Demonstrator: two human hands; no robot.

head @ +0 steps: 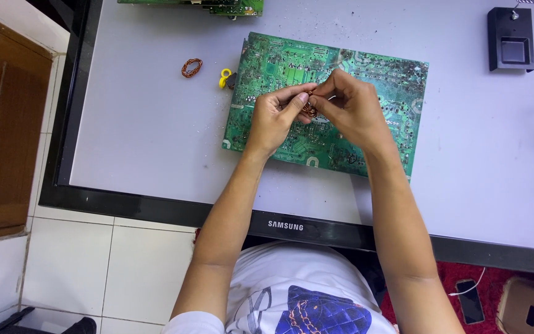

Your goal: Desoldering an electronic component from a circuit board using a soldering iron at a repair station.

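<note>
Left hand (277,119) and right hand (348,106) meeting over the green board (279,65) near the panel's (143,136) middle, both pinching a small copper coil (309,109) between fingertips. Second coil (191,67) lying left, near a yellow ring (224,77) at the board's left edge. Black stand (511,40) at the far right corner.
</note>
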